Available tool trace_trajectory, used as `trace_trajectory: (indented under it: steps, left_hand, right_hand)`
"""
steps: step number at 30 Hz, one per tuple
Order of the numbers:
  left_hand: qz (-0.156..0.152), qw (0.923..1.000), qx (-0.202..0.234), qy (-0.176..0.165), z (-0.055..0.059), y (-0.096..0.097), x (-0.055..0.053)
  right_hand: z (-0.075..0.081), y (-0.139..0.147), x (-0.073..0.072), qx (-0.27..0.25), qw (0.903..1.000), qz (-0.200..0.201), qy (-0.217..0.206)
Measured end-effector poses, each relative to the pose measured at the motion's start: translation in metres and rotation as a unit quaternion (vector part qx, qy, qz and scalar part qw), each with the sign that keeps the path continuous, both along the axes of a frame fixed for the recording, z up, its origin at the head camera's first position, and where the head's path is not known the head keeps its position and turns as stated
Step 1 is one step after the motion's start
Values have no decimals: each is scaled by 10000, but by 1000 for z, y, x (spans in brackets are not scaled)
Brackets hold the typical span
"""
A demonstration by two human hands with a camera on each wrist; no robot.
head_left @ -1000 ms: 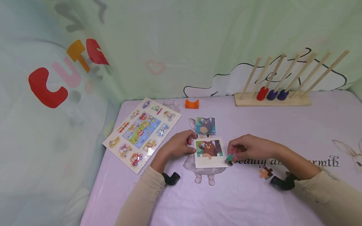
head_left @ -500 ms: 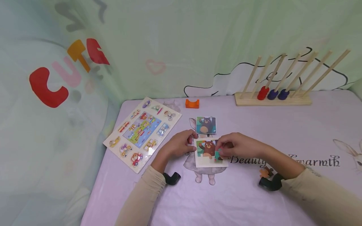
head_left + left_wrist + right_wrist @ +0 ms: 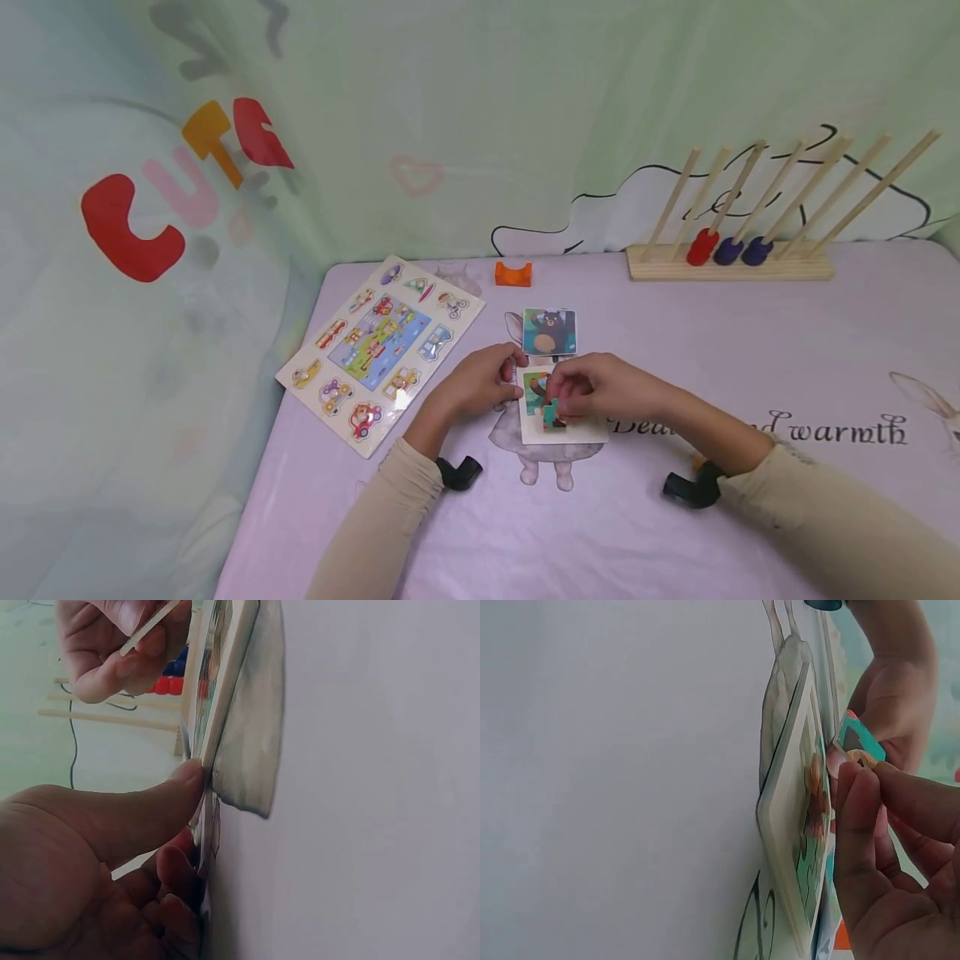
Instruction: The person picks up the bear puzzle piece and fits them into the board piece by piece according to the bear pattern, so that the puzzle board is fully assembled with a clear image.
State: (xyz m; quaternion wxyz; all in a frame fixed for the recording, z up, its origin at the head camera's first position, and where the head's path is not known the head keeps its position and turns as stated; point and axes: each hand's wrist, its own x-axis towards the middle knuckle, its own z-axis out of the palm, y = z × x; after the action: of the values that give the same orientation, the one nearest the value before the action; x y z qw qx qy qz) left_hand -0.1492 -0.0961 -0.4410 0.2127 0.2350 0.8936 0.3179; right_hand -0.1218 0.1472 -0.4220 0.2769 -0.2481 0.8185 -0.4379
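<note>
My right hand point(image 3: 615, 387) pinches a teal-green jigsaw piece point(image 3: 552, 415) between thumb and fingers, held above the puzzle board point(image 3: 577, 435). In the right wrist view the jigsaw piece point(image 3: 864, 742) is tilted and shows teal, grey and a bit of orange. The pale-rimmed board carries a partly assembled bear picture, its upper right hidden by my right hand. At its left edge my left hand point(image 3: 476, 383) holds the board, the thumb point(image 3: 161, 810) on the near side and curled fingers towards the upper corner. A bear picture card point(image 3: 550, 332) lies just beyond the board.
To the left lies a peg puzzle of vehicles point(image 3: 382, 354). An orange block point(image 3: 513, 274) sits at the back, and a wooden peg stand point(image 3: 731, 265) with red and blue beads stands back right. A loose orange piece point(image 3: 699, 461) is mostly hidden behind the right wrist.
My right hand has carried the jigsaw piece leftward from beside the board's right edge to over its middle. My left hand stays at the board's left edge.
</note>
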Motion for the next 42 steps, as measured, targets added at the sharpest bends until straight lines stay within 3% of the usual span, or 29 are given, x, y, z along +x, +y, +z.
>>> trace_trajectory:
  steps: [7,28,42]
  left_hand:
    - [-52,10000,-19,-41,2,-1,0]
    - [-48,9998,-59,-175,0,0,-2]
    - [-57,9998,-85,-163,0,0,-2]
  right_hand:
    - [1,-9,0,54,9999,-37,88]
    - [-10,-23,-6,279,9992,-69,-272]
    - [-8,-25,-4,321,9993,-83,-150]
